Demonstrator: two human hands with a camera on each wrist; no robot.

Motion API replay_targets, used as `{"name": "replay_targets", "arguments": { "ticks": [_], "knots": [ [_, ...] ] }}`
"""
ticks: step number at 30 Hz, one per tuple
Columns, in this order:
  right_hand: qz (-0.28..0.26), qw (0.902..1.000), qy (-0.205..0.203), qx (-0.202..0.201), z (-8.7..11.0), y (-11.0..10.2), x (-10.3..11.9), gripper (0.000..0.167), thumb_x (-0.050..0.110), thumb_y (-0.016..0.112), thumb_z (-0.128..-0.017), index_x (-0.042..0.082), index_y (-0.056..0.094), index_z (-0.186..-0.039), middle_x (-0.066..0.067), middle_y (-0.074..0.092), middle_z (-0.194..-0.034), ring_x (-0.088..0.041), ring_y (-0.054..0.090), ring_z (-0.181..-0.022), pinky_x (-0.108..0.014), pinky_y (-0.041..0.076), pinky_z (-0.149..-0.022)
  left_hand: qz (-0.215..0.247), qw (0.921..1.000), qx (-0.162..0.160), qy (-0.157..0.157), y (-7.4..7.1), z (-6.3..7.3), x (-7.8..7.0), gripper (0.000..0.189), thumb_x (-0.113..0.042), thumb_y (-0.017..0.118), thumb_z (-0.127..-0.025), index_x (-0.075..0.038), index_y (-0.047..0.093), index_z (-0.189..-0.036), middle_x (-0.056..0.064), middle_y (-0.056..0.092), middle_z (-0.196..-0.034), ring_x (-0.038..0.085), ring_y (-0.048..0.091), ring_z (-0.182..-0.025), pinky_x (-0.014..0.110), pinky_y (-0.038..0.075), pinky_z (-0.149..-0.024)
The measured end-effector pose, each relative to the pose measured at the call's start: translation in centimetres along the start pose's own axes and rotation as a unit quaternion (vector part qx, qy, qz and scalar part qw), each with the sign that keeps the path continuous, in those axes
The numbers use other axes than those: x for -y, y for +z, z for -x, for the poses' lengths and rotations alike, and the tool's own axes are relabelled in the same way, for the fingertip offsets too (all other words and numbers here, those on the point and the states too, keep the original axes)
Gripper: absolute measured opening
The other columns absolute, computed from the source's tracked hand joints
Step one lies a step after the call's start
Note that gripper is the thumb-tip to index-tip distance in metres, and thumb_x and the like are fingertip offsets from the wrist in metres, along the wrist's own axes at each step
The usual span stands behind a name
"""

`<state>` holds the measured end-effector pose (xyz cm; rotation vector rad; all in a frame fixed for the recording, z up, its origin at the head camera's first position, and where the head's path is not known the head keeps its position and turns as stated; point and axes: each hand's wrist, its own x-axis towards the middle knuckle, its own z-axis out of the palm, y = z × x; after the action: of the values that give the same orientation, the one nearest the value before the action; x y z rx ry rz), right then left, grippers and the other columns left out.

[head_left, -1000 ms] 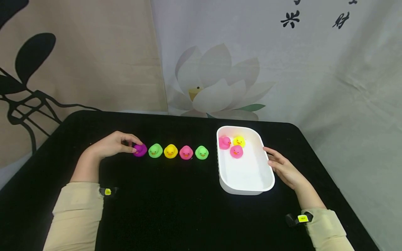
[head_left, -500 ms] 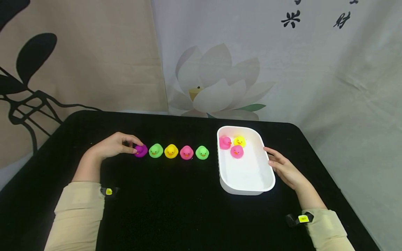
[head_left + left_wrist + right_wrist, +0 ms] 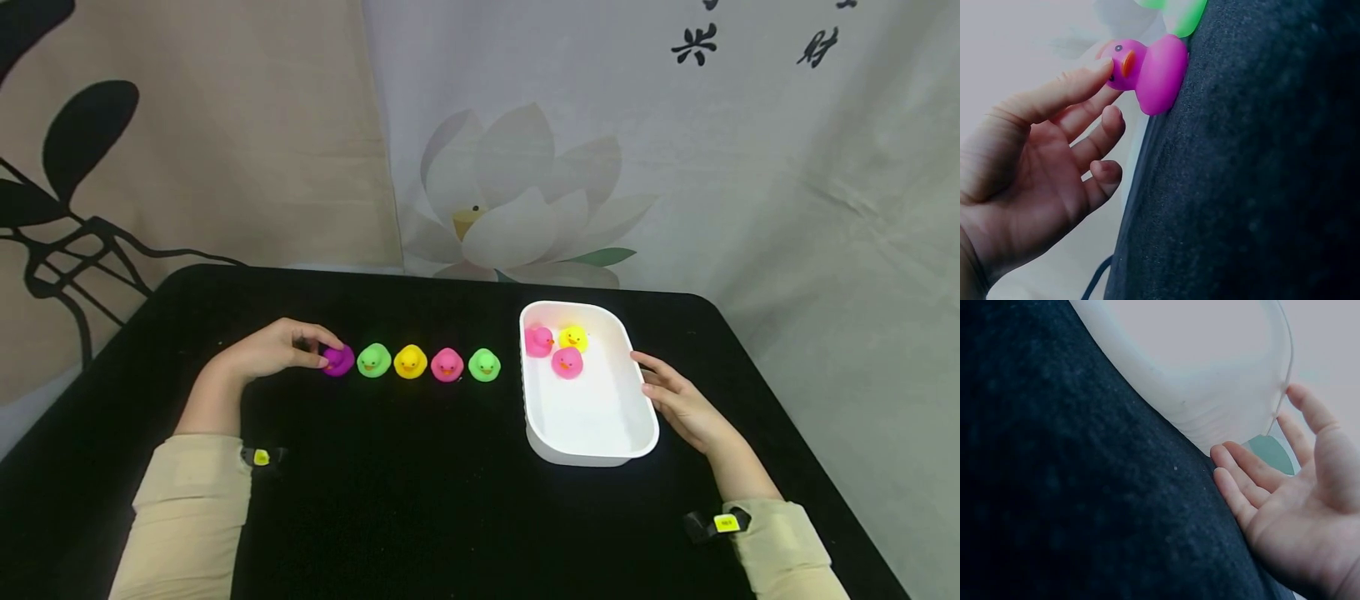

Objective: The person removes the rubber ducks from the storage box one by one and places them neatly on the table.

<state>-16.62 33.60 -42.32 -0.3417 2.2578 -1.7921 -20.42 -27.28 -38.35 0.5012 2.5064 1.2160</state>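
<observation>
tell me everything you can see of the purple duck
The purple duck is a smooth, rubbery-looking toy with an orange bill and small dark eyes. It sits upright on the black cloth, leftmost in its line, with a green duck next to it. The left hand pinches it by the head.

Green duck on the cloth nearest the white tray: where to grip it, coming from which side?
Probably the head of that green duck, from above, thumb in front and finger behind. It looks upright, and the neighbouring pink duck leaves less finger room sideways than in front or behind; the white tray stands on its other side.
</observation>
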Motion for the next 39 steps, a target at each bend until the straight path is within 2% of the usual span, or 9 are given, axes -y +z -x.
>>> {"name": "replay_targets", "arguments": {
  "ticks": [9,14,17,22,32,39],
  "knots": [
    [0.007,1.0,0.005,-0.001,0.0,-0.1,-0.1,0.057,0.018,0.052,-0.099,0.011,0.027,-0.15,-0.026,0.028,-0.148,-0.011,0.052,-0.116,-0.022,0.043,-0.091,0.018,0.9998,0.005,0.002,0.0,0.1,-0.1,0.031,-0.01,0.064,-0.088,-0.011,0.064,-0.119,0.014,0.055,-0.108,0.03,0.049,-0.098,0.041,0.041,-0.08],
    [0.004,1.0,0.003,0.001,0.0,-0.1,-0.1,0.056,0.017,0.051,-0.099,0.011,0.027,-0.149,-0.026,0.028,-0.148,-0.012,0.052,-0.116,-0.024,0.043,-0.092,0.024,0.9997,-0.006,0.002,-0.2,0.2,-0.4,0.033,-0.012,0.064,-0.089,-0.009,0.062,-0.122,0.015,0.055,-0.102,0.031,0.049,-0.098,0.043,0.04,-0.082],
    [0.001,1.0,0.0,0.003,0.0,-0.1,-0.1,0.056,0.017,0.051,-0.099,0.011,0.028,-0.149,-0.026,0.028,-0.148,-0.011,0.052,-0.117,-0.023,0.043,-0.092,0.015,0.9998,-0.016,0.005,-0.3,0.2,-0.9,0.035,-0.013,0.063,-0.091,-0.007,0.06,-0.125,0.015,0.056,-0.105,0.03,0.049,-0.1,0.044,0.041,-0.083],
    [-0.003,1.0,-0.005,0.008,0.0,-0.2,0.0,0.054,0.016,0.05,-0.1,0.011,0.028,-0.15,-0.027,0.027,-0.148,-0.011,0.051,-0.117,-0.021,0.042,-0.092,-0.013,0.999,-0.035,0.022,-0.5,0.2,-1.9,0.035,-0.014,0.063,-0.092,-0.007,0.059,-0.126,0.017,0.056,-0.113,0.029,0.05,-0.102,0.041,0.043,-0.08],
    [-0.001,1.0,-0.001,0.005,0.0,-0.1,0.0,0.055,0.016,0.05,-0.1,0.011,0.027,-0.15,-0.026,0.026,-0.148,-0.011,0.05,-0.118,-0.02,0.042,-0.092,-0.043,0.9945,-0.087,0.039,0.0,-0.1,-4.5,0.036,-0.027,0.066,-0.091,-0.01,0.062,-0.123,0.011,0.059,-0.111,0.025,0.05,-0.095,0.039,0.043,-0.074],
    [-0.002,1.0,0.0,0.006,0.0,-0.1,0.0,0.056,0.017,0.05,-0.1,0.011,0.027,-0.15,-0.026,0.027,-0.148,-0.012,0.051,-0.118,-0.022,0.042,-0.092,-0.053,0.9895,-0.115,0.071,0.8,-0.4,-6.7,0.034,-0.027,0.065,-0.092,-0.01,0.063,-0.121,0.012,0.062,-0.113,0.024,0.051,-0.094,0.04,0.042,-0.076]
  ]
}}
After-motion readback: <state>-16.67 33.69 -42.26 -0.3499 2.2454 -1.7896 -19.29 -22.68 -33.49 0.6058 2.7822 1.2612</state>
